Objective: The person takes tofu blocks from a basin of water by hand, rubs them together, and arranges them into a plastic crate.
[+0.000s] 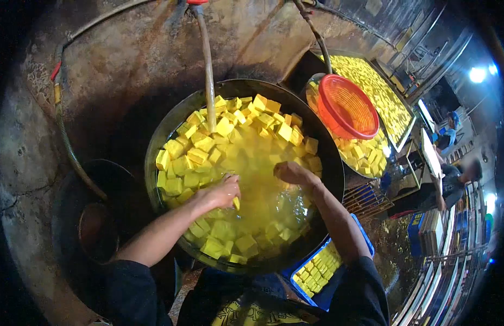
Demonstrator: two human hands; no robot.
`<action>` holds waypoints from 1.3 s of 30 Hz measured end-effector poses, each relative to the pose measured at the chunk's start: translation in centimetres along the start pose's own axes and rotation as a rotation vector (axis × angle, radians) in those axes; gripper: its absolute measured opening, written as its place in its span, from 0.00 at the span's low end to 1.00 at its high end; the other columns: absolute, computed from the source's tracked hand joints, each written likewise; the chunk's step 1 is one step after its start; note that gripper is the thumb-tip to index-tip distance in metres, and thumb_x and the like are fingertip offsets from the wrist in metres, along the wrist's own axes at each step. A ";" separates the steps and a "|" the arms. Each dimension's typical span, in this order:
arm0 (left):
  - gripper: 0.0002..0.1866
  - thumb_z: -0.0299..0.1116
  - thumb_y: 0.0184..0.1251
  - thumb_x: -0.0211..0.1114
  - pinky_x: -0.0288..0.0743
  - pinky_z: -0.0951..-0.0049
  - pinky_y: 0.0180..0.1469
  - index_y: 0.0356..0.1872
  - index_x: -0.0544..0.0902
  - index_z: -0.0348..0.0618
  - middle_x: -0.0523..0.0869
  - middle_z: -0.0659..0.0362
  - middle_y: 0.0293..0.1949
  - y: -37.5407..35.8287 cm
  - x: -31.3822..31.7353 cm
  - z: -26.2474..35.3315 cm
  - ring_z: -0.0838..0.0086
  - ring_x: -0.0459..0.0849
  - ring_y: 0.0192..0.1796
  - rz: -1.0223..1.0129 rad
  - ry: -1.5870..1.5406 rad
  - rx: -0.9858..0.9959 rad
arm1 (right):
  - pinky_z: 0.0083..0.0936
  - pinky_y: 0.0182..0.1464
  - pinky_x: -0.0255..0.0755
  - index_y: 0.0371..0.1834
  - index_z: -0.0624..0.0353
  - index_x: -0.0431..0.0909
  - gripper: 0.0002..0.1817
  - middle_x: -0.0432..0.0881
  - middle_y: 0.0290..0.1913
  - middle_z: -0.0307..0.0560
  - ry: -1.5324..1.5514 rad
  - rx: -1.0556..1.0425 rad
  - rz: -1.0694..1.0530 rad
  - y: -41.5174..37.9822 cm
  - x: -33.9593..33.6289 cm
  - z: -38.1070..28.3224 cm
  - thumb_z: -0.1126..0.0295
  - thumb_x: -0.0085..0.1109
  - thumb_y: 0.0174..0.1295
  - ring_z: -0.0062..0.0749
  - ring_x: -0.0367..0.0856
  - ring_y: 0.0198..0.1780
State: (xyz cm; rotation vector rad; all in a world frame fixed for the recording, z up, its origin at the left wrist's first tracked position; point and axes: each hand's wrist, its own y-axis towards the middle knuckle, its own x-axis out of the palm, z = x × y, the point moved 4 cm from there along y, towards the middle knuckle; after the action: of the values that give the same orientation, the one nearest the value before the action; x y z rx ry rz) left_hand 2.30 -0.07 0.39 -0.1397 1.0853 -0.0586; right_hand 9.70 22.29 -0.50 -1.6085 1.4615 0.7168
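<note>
A big round dark vat [244,82] in front of me holds cloudy yellow water and many yellow tofu blocks [212,248], some heaped above the surface at the far side. Over the vat's left half, my left hand [224,191] is closed, with a small yellow tofu piece [236,204] showing below its fingers. My right hand [294,173] is low over the water at the right, its fingers curled down. What it holds, if anything, is hidden. A hose [207,70] hangs into the vat at the back.
A red plastic basket [376,127] rests on a second tofu-filled vessel [366,173] at the right. Behind it is a large tray of tofu [366,76]. A blue crate [302,263] with tofu stands near my right arm. A person [453,182] stands farther right. Dark barrels stand left.
</note>
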 end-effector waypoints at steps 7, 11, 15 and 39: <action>0.11 0.26 0.50 0.61 0.76 0.62 0.40 0.34 0.80 0.27 0.82 0.41 0.34 2.2 4.5 -6.6 0.57 0.82 0.38 -0.188 -0.266 -0.370 | 0.39 0.43 0.77 0.38 0.60 0.80 0.17 0.82 0.40 0.55 -0.289 0.371 0.219 8.5 0.6 -4.7 0.58 0.59 0.51 0.49 0.82 0.42; 0.29 0.40 0.52 0.69 0.73 0.58 0.57 0.51 0.74 0.31 0.76 0.43 0.55 1.9 2.3 -7.4 0.56 0.78 0.52 -0.113 -0.409 -0.483 | 0.41 0.40 0.77 0.37 0.60 0.80 0.14 0.82 0.38 0.58 -0.276 0.301 0.248 11.3 4.0 -1.7 0.68 0.57 0.45 0.52 0.82 0.40; 0.24 0.38 0.57 0.69 0.73 0.63 0.58 0.53 0.73 0.40 0.75 0.51 0.54 1.7 1.7 -7.6 0.61 0.76 0.55 0.260 -0.971 -0.404 | 0.34 0.35 0.76 0.47 0.61 0.77 0.23 0.83 0.38 0.51 -0.084 0.158 0.069 10.7 3.5 4.4 0.61 0.62 0.48 0.42 0.82 0.34; 0.11 0.40 0.64 0.51 0.75 0.73 0.45 0.35 0.78 0.46 0.82 0.63 0.33 11.5 0.8 -1.3 0.73 0.81 0.38 1.214 -2.559 0.093 | 0.33 0.53 0.70 0.54 0.63 0.72 0.23 0.76 0.55 0.55 0.056 -0.018 0.486 1.9 -6.4 -10.3 0.60 0.60 0.60 0.48 0.75 0.55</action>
State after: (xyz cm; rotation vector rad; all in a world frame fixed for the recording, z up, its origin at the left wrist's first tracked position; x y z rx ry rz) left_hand 1.26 11.12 -2.56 0.4880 -1.5164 0.9248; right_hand 5.57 16.75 9.61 -1.3001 1.9186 0.9598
